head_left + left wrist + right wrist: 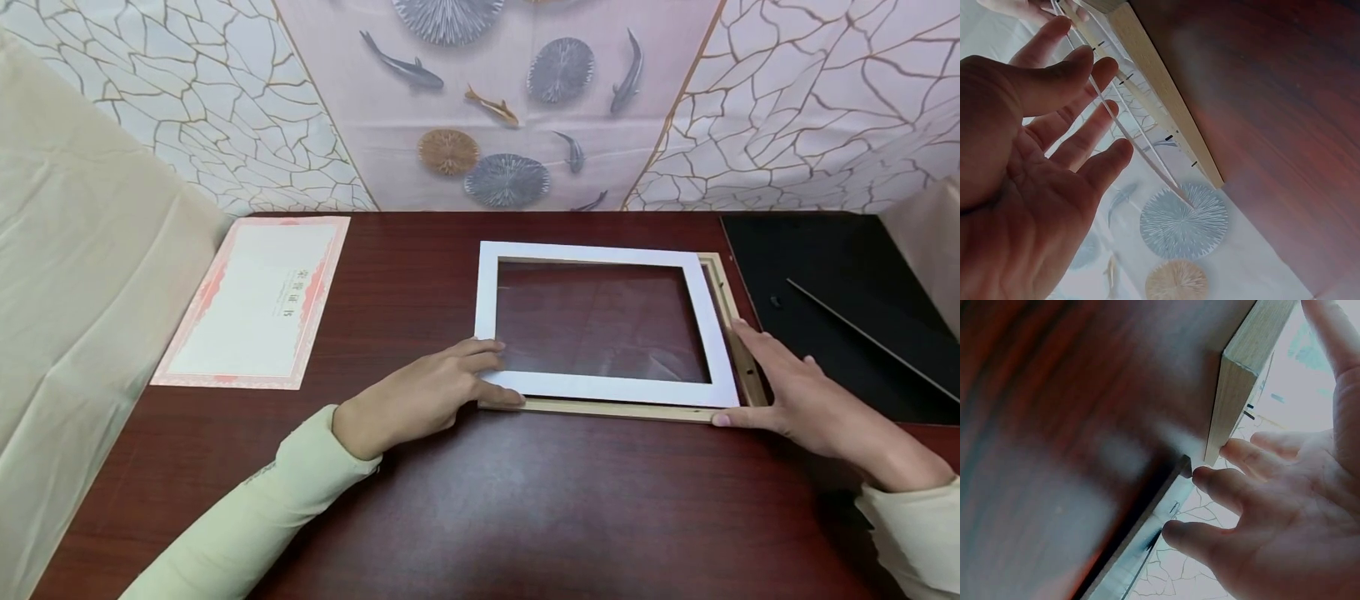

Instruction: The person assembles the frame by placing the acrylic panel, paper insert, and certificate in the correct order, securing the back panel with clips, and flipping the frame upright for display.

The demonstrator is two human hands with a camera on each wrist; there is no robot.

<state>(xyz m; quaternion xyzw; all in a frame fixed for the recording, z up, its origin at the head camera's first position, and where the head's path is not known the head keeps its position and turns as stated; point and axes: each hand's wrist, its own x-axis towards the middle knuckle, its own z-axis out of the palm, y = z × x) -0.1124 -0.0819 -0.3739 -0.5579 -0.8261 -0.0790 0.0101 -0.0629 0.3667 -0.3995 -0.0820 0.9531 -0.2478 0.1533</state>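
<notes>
A white rectangular mat (615, 388) lies over a light wooden picture frame (611, 408), whose right and near sides show past it. Through the mat's opening I see a glossy clear pane (592, 321). My left hand (431, 387) rests at the near left corner, fingertips on the mat's edge and thumb by the frame. In the left wrist view those fingers (1100, 165) lie loosely spread along the thin mat edge. My right hand (813, 404) is at the near right corner, its thumb at the frame's near side and its fingers along the right side.
A black backing board (840, 358) with a raised strut lies right of the frame, close to my right hand. On the left is a certificate sheet (247, 308) with a pink border. Patterned cloth (480, 125) stands behind the dark wooden table (517, 517).
</notes>
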